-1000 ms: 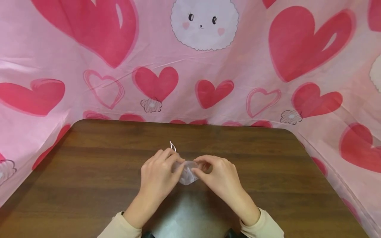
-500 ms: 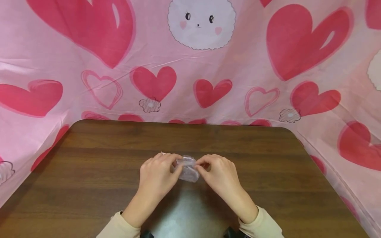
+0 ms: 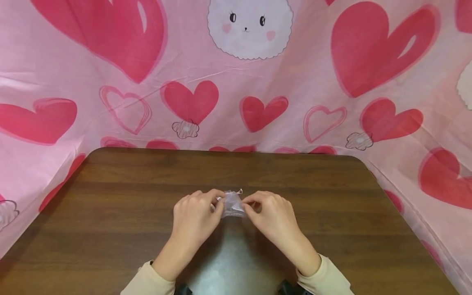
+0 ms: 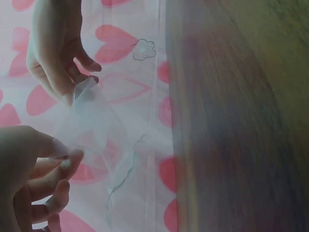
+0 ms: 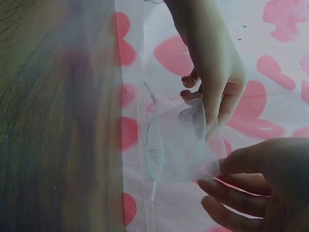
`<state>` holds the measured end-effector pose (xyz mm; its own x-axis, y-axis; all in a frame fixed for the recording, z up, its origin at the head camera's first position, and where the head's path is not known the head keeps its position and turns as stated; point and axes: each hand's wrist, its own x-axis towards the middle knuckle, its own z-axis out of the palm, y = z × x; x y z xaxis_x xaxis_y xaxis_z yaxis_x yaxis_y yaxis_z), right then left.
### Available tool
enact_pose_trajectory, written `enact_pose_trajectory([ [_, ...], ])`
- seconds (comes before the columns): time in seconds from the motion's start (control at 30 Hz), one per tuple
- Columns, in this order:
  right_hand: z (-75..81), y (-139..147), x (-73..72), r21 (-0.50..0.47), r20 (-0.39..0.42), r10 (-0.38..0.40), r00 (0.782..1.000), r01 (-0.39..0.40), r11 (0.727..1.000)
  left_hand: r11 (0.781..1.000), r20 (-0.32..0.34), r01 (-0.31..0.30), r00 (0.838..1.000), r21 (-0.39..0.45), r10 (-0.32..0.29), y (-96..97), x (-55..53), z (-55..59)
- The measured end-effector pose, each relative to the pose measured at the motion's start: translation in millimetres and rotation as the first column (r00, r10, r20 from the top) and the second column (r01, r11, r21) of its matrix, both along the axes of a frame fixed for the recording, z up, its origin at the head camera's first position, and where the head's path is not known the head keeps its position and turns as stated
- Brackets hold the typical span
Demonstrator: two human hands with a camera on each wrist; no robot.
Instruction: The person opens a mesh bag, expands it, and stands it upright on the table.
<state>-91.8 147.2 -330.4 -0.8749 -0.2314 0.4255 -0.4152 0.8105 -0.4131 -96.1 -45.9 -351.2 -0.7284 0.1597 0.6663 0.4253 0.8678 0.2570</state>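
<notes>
A small sheer white drawstring pouch point(image 3: 232, 204) is stretched between both hands above the table. My left hand point(image 3: 197, 213) pinches one side of it between thumb and index finger. On the other side, the right hand point(image 3: 273, 213) pinches the fabric the same way. A pale cord loop point(image 3: 240, 191) sticks up at the pouch's far edge, and in the right wrist view a thin drawstring point(image 5: 153, 150) runs across the sheer fabric. The left wrist view has the pouch point(image 4: 94, 118) spread out and see-through, its cord point(image 4: 123, 174) dangling. Whether anything lies inside cannot be made out.
The dark wooden table point(image 3: 147, 180) spreads under the hands, with a bright glare patch near its front edge. A pink cloth point(image 3: 228, 73) printed with hearts hangs behind and at both sides of the table.
The pouch has turned between the fingers: its cord loop, earlier beyond the left hand, now shows near the right fingertips, and the hanging lower part has drawn up. Both hands stay nearly in place.
</notes>
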Motion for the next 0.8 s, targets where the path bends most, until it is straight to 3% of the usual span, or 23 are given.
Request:
enact_pose_trajectory([
  [0.23, -2.9, -1.8, -1.7, -0.048, -0.053, 0.003, 0.999, -0.006, 0.999, 0.999, 0.041, 0.018, 0.999, -0.031, -0.017, 1.4, 1.5, 0.1],
  [0.43, -3.6, -3.4, -1.4, -0.092, -0.105, 0.038, 0.994, -0.048, 0.995, 1.0, 0.006, 0.005, 1.0, -0.013, -0.004, 3.7, 0.0, -0.8],
  [0.8, -4.2, -4.0, -1.9, -0.044, -0.154, 0.034, 0.987, -0.042, 0.998, 0.999, 0.001, -0.03, 1.0, 0.041, 0.03, 2.5, -0.9, -0.2],
])
